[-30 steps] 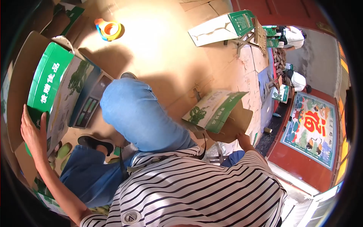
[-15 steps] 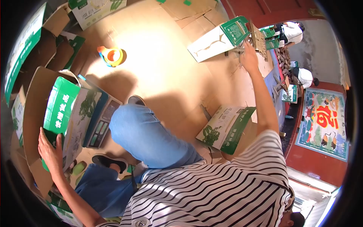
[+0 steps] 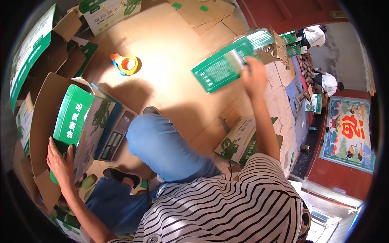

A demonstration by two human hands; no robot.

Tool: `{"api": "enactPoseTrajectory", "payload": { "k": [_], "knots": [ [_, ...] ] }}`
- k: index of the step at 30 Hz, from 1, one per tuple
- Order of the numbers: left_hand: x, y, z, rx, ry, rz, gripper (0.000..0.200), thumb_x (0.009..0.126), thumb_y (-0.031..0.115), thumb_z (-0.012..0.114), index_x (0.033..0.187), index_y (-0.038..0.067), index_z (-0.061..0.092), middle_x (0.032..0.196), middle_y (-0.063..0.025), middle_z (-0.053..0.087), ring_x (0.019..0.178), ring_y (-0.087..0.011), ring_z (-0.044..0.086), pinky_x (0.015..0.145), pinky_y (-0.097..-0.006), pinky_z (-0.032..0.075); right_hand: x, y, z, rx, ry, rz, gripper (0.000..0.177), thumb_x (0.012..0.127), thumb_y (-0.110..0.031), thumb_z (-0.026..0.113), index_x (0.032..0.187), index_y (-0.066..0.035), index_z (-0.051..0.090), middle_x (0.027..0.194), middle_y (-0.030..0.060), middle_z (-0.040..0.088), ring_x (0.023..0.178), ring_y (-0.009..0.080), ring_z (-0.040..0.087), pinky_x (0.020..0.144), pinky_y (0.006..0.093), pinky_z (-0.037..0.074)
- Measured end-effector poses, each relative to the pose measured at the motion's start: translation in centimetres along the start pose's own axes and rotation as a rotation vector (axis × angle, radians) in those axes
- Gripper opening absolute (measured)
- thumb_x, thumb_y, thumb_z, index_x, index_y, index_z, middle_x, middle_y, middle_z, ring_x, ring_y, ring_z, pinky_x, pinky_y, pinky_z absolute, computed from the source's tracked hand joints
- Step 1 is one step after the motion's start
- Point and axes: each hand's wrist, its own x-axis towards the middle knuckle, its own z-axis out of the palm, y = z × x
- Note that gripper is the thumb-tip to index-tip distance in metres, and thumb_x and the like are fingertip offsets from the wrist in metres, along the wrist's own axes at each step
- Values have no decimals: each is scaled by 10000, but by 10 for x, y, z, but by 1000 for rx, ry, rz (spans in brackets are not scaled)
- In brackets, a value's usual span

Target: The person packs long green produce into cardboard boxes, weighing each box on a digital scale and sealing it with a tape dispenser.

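Observation:
My left hand [image 3: 60, 162] lies along the near end of a green and white printed carton [image 3: 75, 115], fingers stretched out and thumb apart. That carton stands on a digital scale [image 3: 115, 135], with a big brown open box [image 3: 42, 105] right behind it. On the other side, my right hand [image 3: 255, 77] is closed on the end of another green and white carton [image 3: 216, 71], slightly blurred by motion. Its green printed side faces up, over the tan floor.
A tape roll in an orange and blue dispenser [image 3: 125, 65] lies on the cardboard-covered floor. One more printed carton [image 3: 237, 139] sits beside my knee. Cartons [image 3: 109, 14] line the upper left. Two people [image 3: 327, 83] bend near a pile of brown produce [image 3: 306, 67] at right.
My right hand has drawn its carton left and down toward me, turning it from its white side to its green side. My left hand stays against the carton on the scale.

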Motion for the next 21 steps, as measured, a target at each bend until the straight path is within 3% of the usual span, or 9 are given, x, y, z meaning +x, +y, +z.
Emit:
{"api": "enactPoseTrajectory", "payload": {
  "k": [2,5,8,11,14,17,20,21],
  "knots": [
    [-1,-1,-3,3,9,0,726,877,361,637,1444,41,316,1352,-201,470,1251,-330,450,1072,-445,308,4,25,-27,0,192,139,281,824,-133,583,1072,-6,614,1051,182,626,998,343,580,852,429,458],
    [-2,2,-7,5,17,-3,724,879,365,635,1442,37,319,1357,-199,468,1256,-327,449,1071,-444,309,-21,78,-24,-107,61,347,382,873,-256,596,1142,16,595,1045,203,620,1029,326,583,894,408,453],
    [-3,2,-6,14,23,6,726,880,371,632,1440,30,321,1352,-197,473,1257,-323,450,1068,-448,311,-50,89,25,130,-329,634,743,840,-576,600,1220,59,544,1070,203,601,974,294,624,820,372,510],
    [-4,0,-3,10,36,24,744,867,377,644,1439,29,321,1348,-193,475,1255,-319,452,1062,-446,317,-46,39,37,741,-539,1276,1021,736,-750,589,1310,81,443,1097,205,564,938,265,644,738,367,556],
    [-4,0,-2,4,35,14,763,853,382,656,1441,31,320,1353,-190,471,1260,-316,447,1061,-441,319,-42,32,50,909,-525,1374,1086,702,-780,596,1360,56,381,1140,203,527,909,247,656,697,359,576],
    [-3,-4,2,16,36,6,778,847,383,660,1449,39,307,1368,-182,456,1270,-314,438,1068,-470,311,-28,35,55,880,-582,1235,933,797,-687,571,1369,29,392,1264,256,506,928,292,654,715,389,580],
    [-3,-3,3,5,36,10,780,847,374,662,1453,45,299,1376,-179,449,1273,-316,435,1072,-485,307,-31,39,70,830,-837,1143,673,887,-513,563,1275,29,470,1149,203,603,844,264,674,725,379,586],
    [-4,-4,3,-1,36,8,780,846,369,664,1455,46,297,1379,-178,446,1274,-316,434,1072,-490,305,-33,38,72,837,-817,1240,420,931,-308,527,1192,21,514,1055,156,657,862,260,679,780,389,578]
  ]
}}
